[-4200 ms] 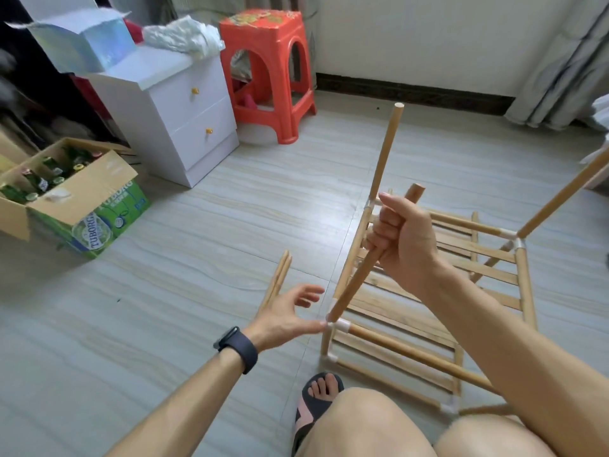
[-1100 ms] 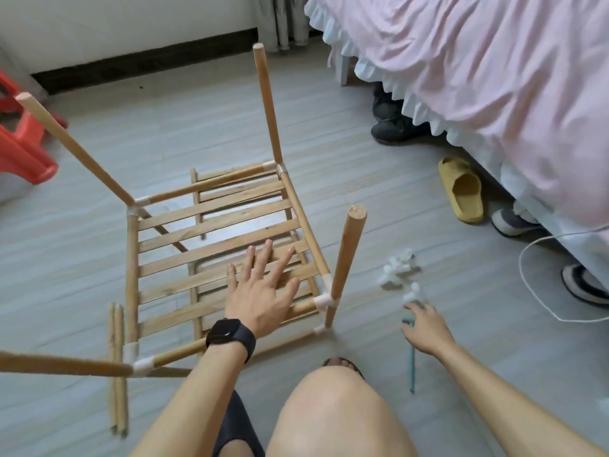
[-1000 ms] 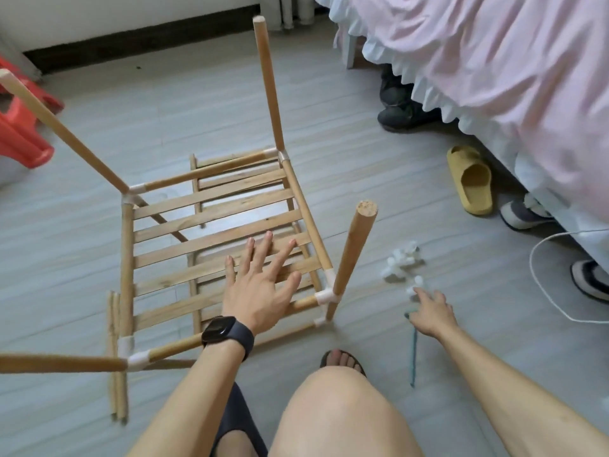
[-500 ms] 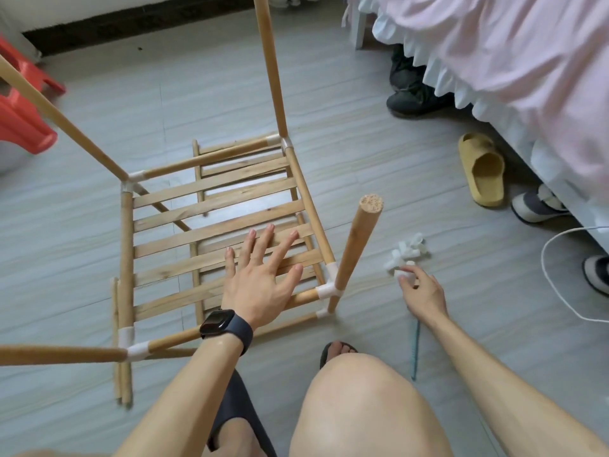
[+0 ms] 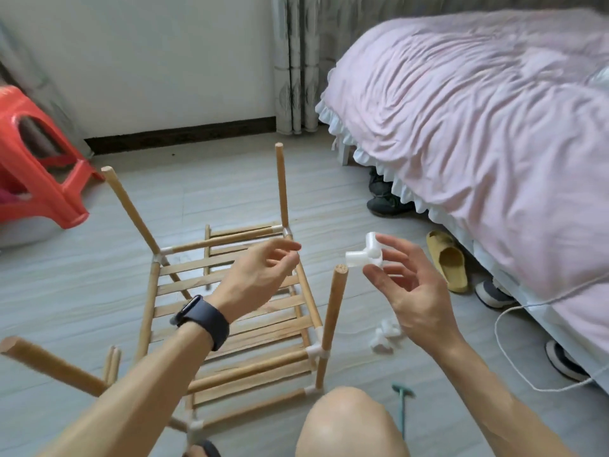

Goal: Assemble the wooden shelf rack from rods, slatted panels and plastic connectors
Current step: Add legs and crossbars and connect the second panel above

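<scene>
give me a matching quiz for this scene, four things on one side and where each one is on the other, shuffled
Things:
1. white connector
2. black watch
3. yellow slipper
4. red stool

Places:
A. on the wrist of the left hand
B. on the floor beside the bed
C. pinched in the right hand
D. far left, near the wall

Pairs: 1-C, 2-A, 3-B, 4-D

Rods (image 5: 333, 311): bare pale wood, matt, cut ends rough. Slats (image 5: 184, 267): same wood, matt, grain visible. Connector (image 5: 364, 253), centre of frame: white translucent plastic, smooth, slight gloss. Stool (image 5: 39, 179), upper left: red plastic, glossy. Bedcover (image 5: 478, 127), upper right: pink cloth, matt, creased. Floor (image 5: 66, 275): grey wood-grain finish, smooth, low sheen.
</scene>
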Motion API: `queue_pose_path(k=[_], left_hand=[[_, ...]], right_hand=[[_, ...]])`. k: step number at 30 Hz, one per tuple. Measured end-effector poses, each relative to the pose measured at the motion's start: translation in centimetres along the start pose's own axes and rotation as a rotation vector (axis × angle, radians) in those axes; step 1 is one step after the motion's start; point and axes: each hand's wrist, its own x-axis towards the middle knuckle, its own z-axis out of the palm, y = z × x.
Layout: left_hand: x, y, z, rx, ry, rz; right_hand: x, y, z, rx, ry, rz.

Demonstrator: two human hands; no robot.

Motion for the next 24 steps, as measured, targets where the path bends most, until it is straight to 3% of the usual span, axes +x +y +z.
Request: queue_pose_path(k=[7,12,18,24], left_hand=[[-3.3,7.3,-2.5,-0.215,-0.137,0.13],[-4.5,7.5,-2.4,-0.275,-0.087,0.142],[-5.5,7.2,-1.9,-0.232,-0.055,0.172],[-5.4,7.2,-2.0,-0.212,-0.065,0.177]], right_hand=[[0.6,-4.8,1.6,0.079,0.012,-0.133],[-0.1,-5.5,2.6,0.1,-0.056,-0.125],[-0.5,-5.8,2.7,0.109,-0.007,-0.027],[0.5,-5.8,2.4,0.27,-0.157,0.202]])
